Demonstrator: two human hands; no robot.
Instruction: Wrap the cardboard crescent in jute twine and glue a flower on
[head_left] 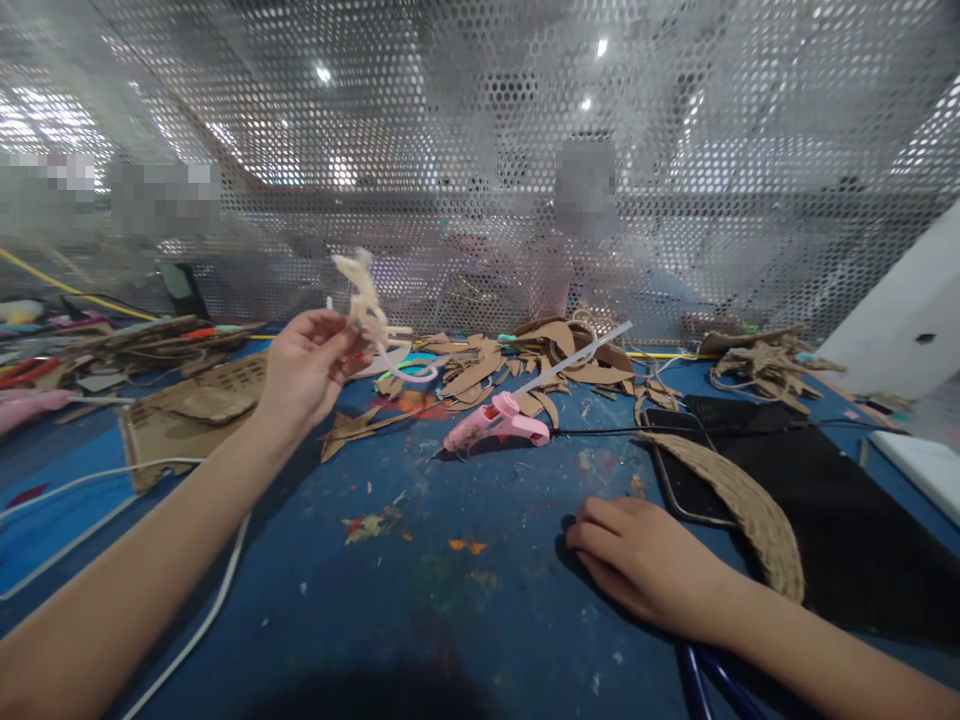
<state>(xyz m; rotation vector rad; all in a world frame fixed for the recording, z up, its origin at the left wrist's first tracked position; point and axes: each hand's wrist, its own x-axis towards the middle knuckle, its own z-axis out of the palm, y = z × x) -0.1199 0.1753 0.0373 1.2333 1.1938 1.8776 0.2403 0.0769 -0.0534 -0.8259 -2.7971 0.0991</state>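
My left hand point(311, 362) is raised over the table and pinches a small cream-coloured figure point(366, 295), blurred, with thin limbs and a pale curled tail. My right hand point(637, 560) rests palm down on the blue tabletop point(450, 620), fingers curled under; what they hold, if anything, is hidden. Two dark blue handles point(697, 680) stick out from beneath that wrist. Between the hands, farther back, lies a pink glue gun point(499, 422) with a long clear glue stick point(574, 358) in its rear. A curved strip of braided cord point(750, 500) lies right of my right hand.
Cardboard scraps point(480, 368) are heaped along the perforated metal screen point(487, 130). A phone point(686, 475) and a black sheet point(840, 530) lie at the right. Corrugated cardboard point(202, 400) and a white cable point(217, 600) are at the left. People show dimly behind the screen.
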